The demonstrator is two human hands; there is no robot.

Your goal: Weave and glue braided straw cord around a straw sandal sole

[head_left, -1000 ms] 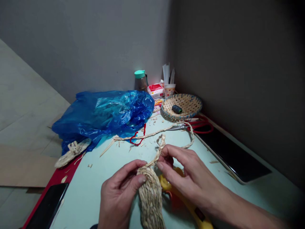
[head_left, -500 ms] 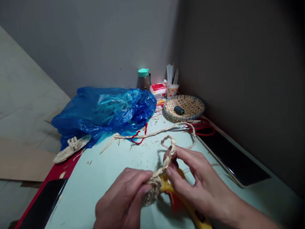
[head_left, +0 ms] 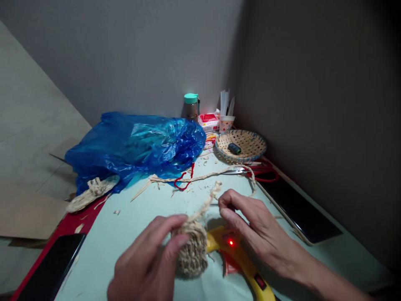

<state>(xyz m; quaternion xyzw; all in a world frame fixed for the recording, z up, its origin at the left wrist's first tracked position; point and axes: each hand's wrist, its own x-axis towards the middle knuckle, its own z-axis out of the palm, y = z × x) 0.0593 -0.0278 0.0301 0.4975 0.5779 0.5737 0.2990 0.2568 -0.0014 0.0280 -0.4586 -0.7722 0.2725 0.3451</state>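
Observation:
My left hand point(head_left: 147, 263) is closed on a woven straw piece point(head_left: 190, 248), thumb on top, near the table's front edge. A braided straw cord point(head_left: 205, 205) runs up from that piece and loops across the table towards the scissors. My right hand point(head_left: 253, 228) hovers just right of the cord with its fingers spread and nothing in them. Under and between the hands lies a yellow glue gun point(head_left: 238, 261) with a red light lit on it.
A blue plastic bag point(head_left: 134, 144) fills the left back. A second woven straw piece point(head_left: 90, 193) lies by it. A round woven basket point(head_left: 240, 145), red-handled scissors point(head_left: 260, 170), a bottle point(head_left: 190, 107), a cup of sticks point(head_left: 226, 120), a dark tablet point(head_left: 297, 209) and a phone point(head_left: 50, 269) surround the pale table point(head_left: 131, 225).
My right hand let go of the braided cord and spread its fingers. My left hand turned the woven piece end-on and lowered it. The glue gun's red light came into sight.

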